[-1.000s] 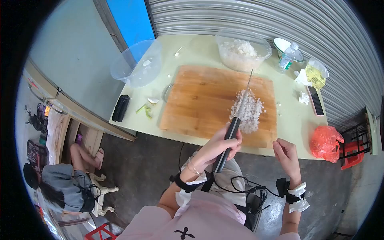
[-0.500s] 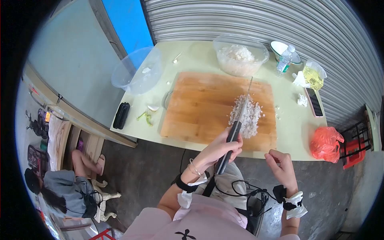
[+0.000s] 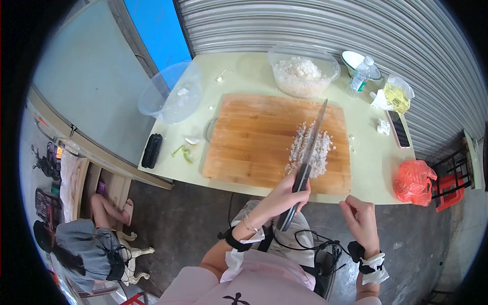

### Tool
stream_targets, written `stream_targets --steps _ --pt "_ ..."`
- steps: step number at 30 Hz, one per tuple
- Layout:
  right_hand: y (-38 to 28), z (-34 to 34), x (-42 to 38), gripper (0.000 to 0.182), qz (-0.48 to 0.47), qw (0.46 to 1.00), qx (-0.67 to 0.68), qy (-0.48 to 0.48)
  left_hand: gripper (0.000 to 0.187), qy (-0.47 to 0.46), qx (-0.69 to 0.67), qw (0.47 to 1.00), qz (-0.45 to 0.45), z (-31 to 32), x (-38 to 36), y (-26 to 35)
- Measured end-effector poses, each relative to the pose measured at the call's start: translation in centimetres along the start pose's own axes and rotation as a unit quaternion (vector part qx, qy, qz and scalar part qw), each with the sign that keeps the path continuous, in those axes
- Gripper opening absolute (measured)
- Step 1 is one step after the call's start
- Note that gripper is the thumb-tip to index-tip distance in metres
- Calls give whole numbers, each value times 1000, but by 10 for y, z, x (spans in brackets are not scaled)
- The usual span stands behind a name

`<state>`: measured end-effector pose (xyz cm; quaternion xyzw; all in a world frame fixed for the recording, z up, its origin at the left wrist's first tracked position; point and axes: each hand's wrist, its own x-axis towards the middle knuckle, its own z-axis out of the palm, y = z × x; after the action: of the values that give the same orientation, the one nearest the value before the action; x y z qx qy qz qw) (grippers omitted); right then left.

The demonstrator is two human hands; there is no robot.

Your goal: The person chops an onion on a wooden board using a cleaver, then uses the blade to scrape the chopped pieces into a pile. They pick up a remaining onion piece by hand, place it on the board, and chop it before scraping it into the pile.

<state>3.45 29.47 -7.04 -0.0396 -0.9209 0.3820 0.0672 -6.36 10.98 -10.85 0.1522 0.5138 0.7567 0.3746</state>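
Observation:
My left hand [image 3: 290,194] is wrapped round the black handle of a long knife [image 3: 314,134]. The blade points away from me over a wooden cutting board [image 3: 244,142], across a pile of chopped whitish pieces [image 3: 320,152] on the board's right part. Some pieces lie on both sides of the blade. Whether the edge touches the wood is hard to tell. Just off the table's front edge, my right hand [image 3: 360,218] is curled, with nothing visible in it.
Behind the board is a clear tub [image 3: 304,73] of whitish food. An empty-looking clear bowl [image 3: 173,96] and a black object [image 3: 152,151] stand left. At right are a bottle [image 3: 360,76], phone [image 3: 399,128] and red bag [image 3: 414,183]. A seated person [image 3: 84,249] is far left.
The knife has shifted slightly towards me, and its blade now leans so that more of its face shows. The pieces left of the blade are more spread. My right hand has moved slightly towards me.

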Motion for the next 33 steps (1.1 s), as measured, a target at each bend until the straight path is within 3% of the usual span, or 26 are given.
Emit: stream_targets --steps 3,7,13,15,23,28,33 --pt "-5 -4 -2 20 -23 999 -21 -9 17 -3 39 999 -2 3 5 -4" --pt "-9 -8 -4 18 11 1000 -19 -16 18 -28 -53 998 2 -1 0 -2" --pt "-4 -2 -3 17 -9 999 -31 -23 22 -15 20 1000 9 2 7 -7" --pt "-9 -6 -2 17 4 1000 -29 -6 25 -29 12 998 54 4 0 -4" --pt "-11 -10 4 19 4 1000 -21 17 27 -36 67 997 12 6 1 -6" --pt "-7 -14 7 16 -13 999 -26 34 24 -53 -14 998 12 8 5 -9" --pt "-13 -16 13 11 -51 998 -47 3 25 -56 2 998 -10 10 6 -7"
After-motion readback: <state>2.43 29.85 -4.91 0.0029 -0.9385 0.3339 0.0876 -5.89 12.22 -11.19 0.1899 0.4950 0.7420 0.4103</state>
